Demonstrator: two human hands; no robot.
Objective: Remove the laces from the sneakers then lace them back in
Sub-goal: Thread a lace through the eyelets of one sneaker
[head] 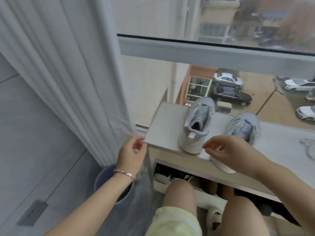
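Step in hand: we judge this a pause between steps, since neither hand is on a shoe or a lace.
Left hand (132,154): hovers at the near corner of the tabletop (163,126), fingers loosely curled, grasping nothing we can see.
Right hand (228,150): hangs in front of the right sneaker (242,126), fingers relaxed and half bent, holding nothing visible.
Sneakers: both stand upright on the tabletop by the window, heels toward us, a little apart. The left sneaker (196,126) is nearer the corner.
Look: pale grey uppers, white soles, padded grey tongues. We make out eyelets, but whether laces run through them is too blurred to tell.
Possible lace: a pale loop (309,147) lies on the tabletop at the far right.
Next move: we think it calls for drawing one sneaker close and pinching a lace end finely enough to work it through an eyelet.
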